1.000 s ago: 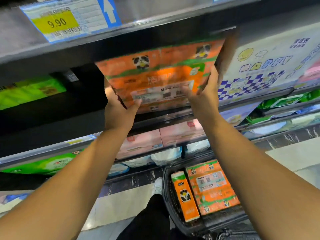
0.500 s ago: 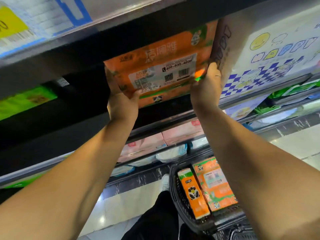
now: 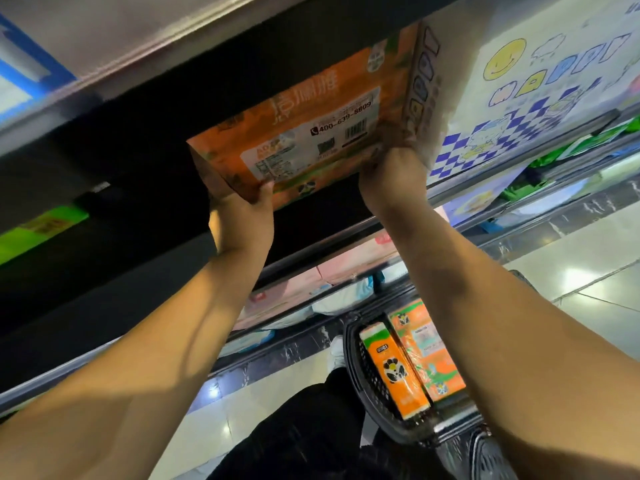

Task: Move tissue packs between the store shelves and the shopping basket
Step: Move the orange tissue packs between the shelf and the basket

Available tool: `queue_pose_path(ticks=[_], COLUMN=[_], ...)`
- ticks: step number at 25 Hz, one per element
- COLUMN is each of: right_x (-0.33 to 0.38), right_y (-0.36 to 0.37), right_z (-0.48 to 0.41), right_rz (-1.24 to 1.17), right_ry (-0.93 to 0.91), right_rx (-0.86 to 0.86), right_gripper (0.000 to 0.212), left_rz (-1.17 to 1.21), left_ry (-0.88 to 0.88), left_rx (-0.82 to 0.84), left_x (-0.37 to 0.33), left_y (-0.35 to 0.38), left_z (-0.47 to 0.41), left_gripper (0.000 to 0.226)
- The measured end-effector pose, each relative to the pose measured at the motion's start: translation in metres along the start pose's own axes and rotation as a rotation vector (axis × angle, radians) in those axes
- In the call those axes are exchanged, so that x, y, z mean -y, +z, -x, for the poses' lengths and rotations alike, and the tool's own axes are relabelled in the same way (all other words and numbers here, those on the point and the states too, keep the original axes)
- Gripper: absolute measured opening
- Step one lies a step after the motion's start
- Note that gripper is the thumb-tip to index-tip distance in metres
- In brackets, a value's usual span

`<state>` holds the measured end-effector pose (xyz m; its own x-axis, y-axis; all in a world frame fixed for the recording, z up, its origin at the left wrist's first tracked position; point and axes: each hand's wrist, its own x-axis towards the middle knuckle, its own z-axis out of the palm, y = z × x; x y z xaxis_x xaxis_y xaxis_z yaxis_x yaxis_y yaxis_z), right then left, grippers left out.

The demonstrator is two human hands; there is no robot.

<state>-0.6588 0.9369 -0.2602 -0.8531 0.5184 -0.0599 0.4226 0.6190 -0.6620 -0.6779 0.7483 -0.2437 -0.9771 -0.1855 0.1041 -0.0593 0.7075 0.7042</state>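
An orange tissue pack [image 3: 304,126] with panda prints and a barcode label sits partly inside the dark shelf opening, its underside facing me. My left hand [image 3: 242,216] grips its lower left corner, thumb on the front face. My right hand [image 3: 393,174] holds the pack's lower right edge, fingers hidden behind it. Below, a black shopping basket [image 3: 363,382] holds two more orange panda tissue packs [image 3: 394,368], one upright on its side and one flat beside it.
A white pack with a smiley face and blue checks [image 3: 519,98] stands directly right of the held pack. The metal shelf lip [image 3: 138,53] runs above. Green packs [image 3: 45,230] lie at the left, pink packs [image 3: 349,261] on a lower shelf. Tiled floor lies below.
Both hands have lifted the orange pack higher and pushed it deeper into the shelf opening next to the white pack. The camera has tilted upward.
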Motion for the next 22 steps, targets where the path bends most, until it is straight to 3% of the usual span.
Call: queue_pose_path(ticks=[4, 6, 8, 13, 16, 22], right_x=[-0.018, -0.026, -0.035, -0.079, -0.126, -0.228], right_y=[-0.005, -0.011, -0.021, -0.04, -0.046, -0.031], right_z=[0.04, 0.058, 0.075, 0.123, 0.157, 0.217], right_rz=[0.032, 0.111, 0.185, 0.334, 0.345, 0.395], right_ry=[-0.238, -0.317, -0.361, -0.343, -0.252, -0.007], right_rx=[-0.103, -0.138, -0.126, -0.058, -0.027, 0.047], right_gripper=[0.054, 0.058, 0.056, 0.058, 0.059, 0.064], left_rz=[0.033, -0.035, -0.147, -0.33, -0.396, -0.497], left_ry=[0.064, 0.132, 0.241, 0.53, 0.684, 0.839], left_rx=[0.138, 0.157, 0.177, 0.248, 0.429, 0.791], left_x=[-0.005, -0.003, 0.002, 0.002, 0.003, 0.027], left_y=[-0.029, -0.042, -0.051, -0.04, -0.009, 0.08], left_z=[0.021, 0.035, 0.05, 0.103, 0.144, 0.193], left_gripper=[0.07, 0.067, 0.079, 0.073, 0.064, 0.07])
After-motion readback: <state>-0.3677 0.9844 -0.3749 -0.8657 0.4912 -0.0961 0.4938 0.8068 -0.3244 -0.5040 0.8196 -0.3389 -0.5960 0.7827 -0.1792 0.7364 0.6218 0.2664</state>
